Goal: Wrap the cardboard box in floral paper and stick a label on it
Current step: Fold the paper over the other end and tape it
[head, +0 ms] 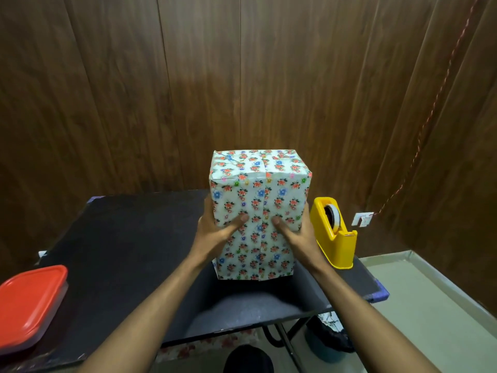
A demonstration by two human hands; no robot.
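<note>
It looked like a plain room in a home or small office: dark wood-panelled walls (242, 76), a black folding table (129, 251), a wall socket (363, 219), pale floor (430, 305), and a yellow tape dispenser (334, 235).

— Any writing to read on the wrapped box (259, 211)?
— None; its paper carries only a flower print, no words or numbers.
— And the yellow tape dispenser (333, 232), or the red lid (31, 302)?
— Both are plain, no brand or label legible. Nothing readable anywhere.
</note>
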